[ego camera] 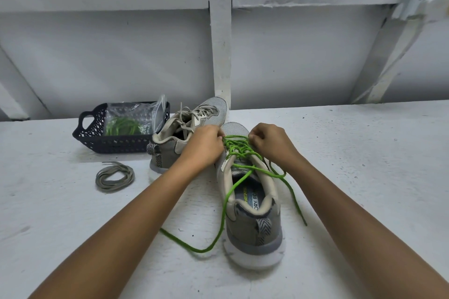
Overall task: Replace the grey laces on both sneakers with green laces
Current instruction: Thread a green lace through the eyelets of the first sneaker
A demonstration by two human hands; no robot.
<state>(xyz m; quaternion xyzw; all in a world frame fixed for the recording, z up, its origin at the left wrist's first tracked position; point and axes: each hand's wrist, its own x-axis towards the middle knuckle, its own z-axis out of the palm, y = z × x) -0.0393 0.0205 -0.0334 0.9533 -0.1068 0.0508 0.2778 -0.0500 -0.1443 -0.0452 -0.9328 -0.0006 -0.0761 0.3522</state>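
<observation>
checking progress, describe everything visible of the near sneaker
The near sneaker is grey mesh with a white sole and striped heel tab, upright on the surface, heel toward the camera. A green lace crisscrosses its eyelets, ends trailing loose. The left hand and right hand pinch the lace near the toe.

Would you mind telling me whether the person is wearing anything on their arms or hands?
Nothing shows. The left hand and right hand are ungloved, with no ring, watch or bracelet visible, and both forearms are bare, with no sleeve in view down to the picture's edge.
</observation>
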